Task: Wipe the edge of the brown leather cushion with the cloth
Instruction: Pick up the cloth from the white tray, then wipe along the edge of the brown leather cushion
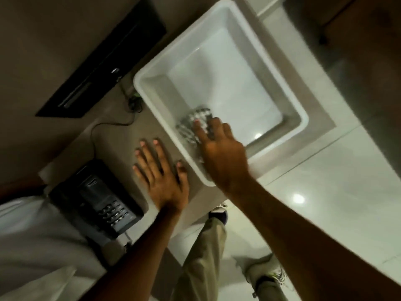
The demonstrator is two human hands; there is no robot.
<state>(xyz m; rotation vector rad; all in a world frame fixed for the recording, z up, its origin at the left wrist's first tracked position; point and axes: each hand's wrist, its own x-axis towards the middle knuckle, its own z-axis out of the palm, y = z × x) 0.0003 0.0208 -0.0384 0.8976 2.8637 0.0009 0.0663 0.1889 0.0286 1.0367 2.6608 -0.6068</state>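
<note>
Cloth: checkered, in white tub at 12 o'clock, under right hand, whose fingers press it; grip uncertain. Left hand: flat, spread on counter, empty. Cushion: not seen. Risk: tub sliding off counter. Telephone at 8 o'clock, cord nearby.

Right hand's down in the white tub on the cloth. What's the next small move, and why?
Probably close the fingers around the checked cloth and lift it clear of the white tub. The right hand only rests on it, the left hand lies flat on the counter, and no cushion is in view.
</note>
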